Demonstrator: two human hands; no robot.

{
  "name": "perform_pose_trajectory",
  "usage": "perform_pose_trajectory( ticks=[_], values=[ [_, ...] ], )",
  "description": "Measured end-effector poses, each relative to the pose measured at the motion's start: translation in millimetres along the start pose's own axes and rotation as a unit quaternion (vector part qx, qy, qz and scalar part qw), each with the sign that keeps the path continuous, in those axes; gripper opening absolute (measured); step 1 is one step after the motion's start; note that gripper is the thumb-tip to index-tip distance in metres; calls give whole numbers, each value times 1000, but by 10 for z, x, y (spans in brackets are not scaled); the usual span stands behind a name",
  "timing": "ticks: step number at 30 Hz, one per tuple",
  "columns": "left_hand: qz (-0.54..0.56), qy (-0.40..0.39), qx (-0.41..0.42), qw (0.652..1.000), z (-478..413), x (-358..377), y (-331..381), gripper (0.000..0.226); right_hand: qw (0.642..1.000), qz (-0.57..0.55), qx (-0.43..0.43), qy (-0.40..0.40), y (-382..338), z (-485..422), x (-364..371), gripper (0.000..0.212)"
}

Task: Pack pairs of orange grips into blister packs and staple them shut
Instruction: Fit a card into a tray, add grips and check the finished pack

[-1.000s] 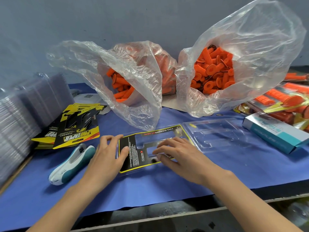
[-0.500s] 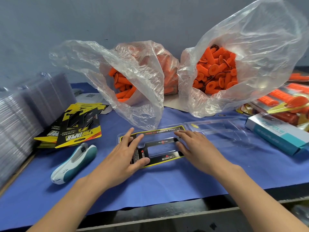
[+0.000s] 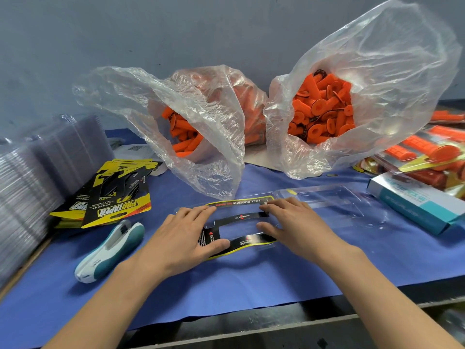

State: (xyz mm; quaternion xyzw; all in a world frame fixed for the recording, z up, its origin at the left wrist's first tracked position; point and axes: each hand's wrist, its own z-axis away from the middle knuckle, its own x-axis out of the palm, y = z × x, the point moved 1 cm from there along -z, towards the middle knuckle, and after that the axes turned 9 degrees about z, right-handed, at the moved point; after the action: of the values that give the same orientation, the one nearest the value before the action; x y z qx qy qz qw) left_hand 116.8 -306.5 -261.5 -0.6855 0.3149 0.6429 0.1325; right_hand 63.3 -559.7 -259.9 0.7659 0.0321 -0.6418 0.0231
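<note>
Both hands flat, palms down, fingers straight, nothing clutched. Left hand [image 3: 183, 238] presses on the left end of the black-and-yellow insert card [image 3: 240, 203], thumb laid across the card's lower strip. Right hand [image 3: 294, 227] presses on the card's right end, fingertips on the upper strip.

The card lies in the near half of an open clear blister pack [image 3: 327, 201]. The pack's other half is spread out just to the right of the right hand, with nothing in it. All of it rests on a blue cloth [image 3: 226, 285].

Orange grips [image 3: 324, 107]: none in the pack or in either hand. They are heaped in the right plastic bag [image 3: 402, 71], behind the right hand and well apart from it. More show in the left plastic bag [image 3: 201, 117], behind the card.

Stapler [image 3: 110, 250], white and teal, lies just left of the left forearm, untouched. Beyond it is a fan of spare cards [image 3: 118, 195], then stacked clear blisters [image 3: 37, 172] at the far left.

Far right: a teal-and-white box [image 3: 415, 202], with filled packs [image 3: 427, 152] piled behind it.
</note>
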Motion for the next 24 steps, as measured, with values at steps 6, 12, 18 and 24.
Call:
perform_pose_trajectory(
  ticks=[6,12,18,24],
  values=[
    [32,17,17,999,-37,-65,-2,91,1000,-23,1,13,54,2,-44,49],
    [63,40,18,997,-39,-127,-36,69,999,-31,-7,15,61,-52,-58,43],
    [38,3,18,999,-8,-54,-53,81,998,-54,-9,11,107,-60,-32,38],
    [3,-2,7,1000,30,-32,-18,87,999,-27,-29,27,121,-23,-23,33]
  ],
)
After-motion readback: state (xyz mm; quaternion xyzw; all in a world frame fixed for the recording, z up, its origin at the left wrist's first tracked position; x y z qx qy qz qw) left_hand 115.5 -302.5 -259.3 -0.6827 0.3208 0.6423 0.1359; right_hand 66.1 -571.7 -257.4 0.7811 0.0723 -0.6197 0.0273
